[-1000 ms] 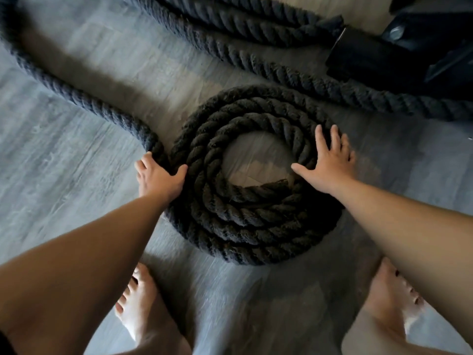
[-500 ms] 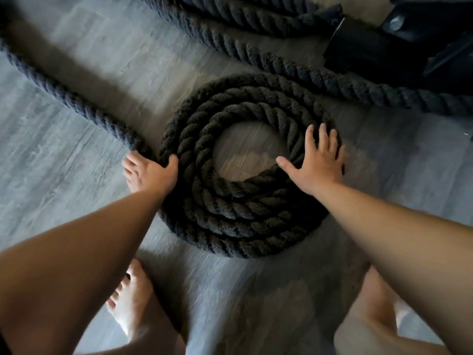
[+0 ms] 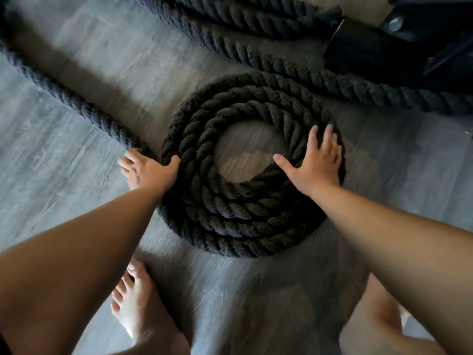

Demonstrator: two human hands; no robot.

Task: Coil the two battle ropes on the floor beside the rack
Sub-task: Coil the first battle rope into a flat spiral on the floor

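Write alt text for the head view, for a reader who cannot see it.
Two hands work a dark battle rope coiled on a grey floor: the right hand lies flat on the coil's right side, the left hand grips its outer turn. The uncoiled tail runs to the upper left; a second rope lies beyond, beside a black rack base.

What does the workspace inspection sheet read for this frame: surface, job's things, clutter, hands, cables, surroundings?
Surface: grey plank floor.
Job's things: coil of several flat turns; its loose run trails to the upper left; more rope lies uncoiled at the top.
Clutter: nothing seen.
Grippers: left hand grips the coil's outer turn; right hand lies flat on the coil's right side, fingers spread.
Cables: nothing seen.
Surroundings: black rack base at upper right; bare foot below.
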